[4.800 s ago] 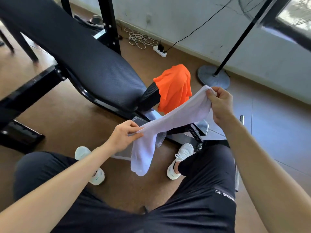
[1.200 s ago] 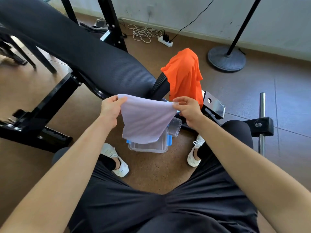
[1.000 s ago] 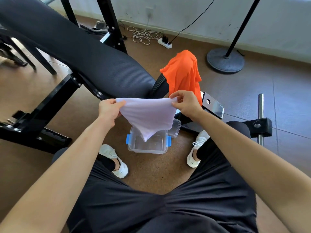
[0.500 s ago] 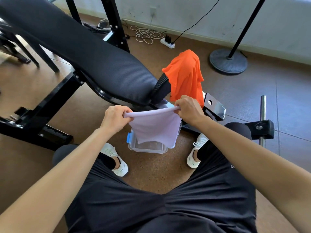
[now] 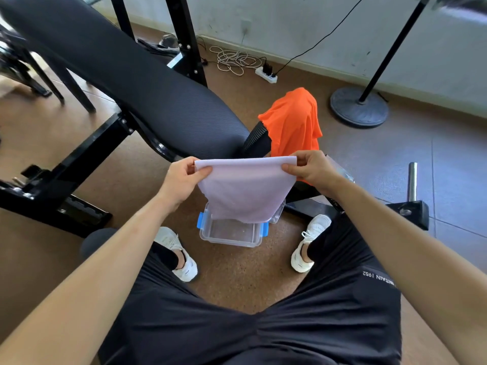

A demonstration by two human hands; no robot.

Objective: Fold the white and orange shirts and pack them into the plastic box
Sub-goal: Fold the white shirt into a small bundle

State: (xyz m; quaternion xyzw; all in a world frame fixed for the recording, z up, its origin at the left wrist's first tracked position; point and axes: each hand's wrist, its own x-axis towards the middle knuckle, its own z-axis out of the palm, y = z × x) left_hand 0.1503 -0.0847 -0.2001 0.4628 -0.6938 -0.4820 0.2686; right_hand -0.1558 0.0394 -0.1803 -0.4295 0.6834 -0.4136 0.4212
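Note:
The white shirt (image 5: 245, 189) hangs folded into a small rectangle between my hands. My left hand (image 5: 181, 181) pinches its top left corner and my right hand (image 5: 312, 169) pinches its top right corner. Its lower edge dangles just above the clear plastic box (image 5: 232, 239) with blue clips, which stands open on the floor between my feet. The box's far half is hidden behind the cloth. The orange shirt (image 5: 292, 122) is draped over the end of the black bench, beyond my right hand.
The padded black workout bench (image 5: 126, 83) and its frame fill the left side. A fan stand base (image 5: 359, 106) sits at the back right, a power strip (image 5: 266, 75) with coiled cable by the wall. A metal bar (image 5: 411, 180) stands to the right.
Over the last seconds the long white shirt was folded shorter. Since half a second ago my hands have spread the folded piece wider and held it flatter above the box.

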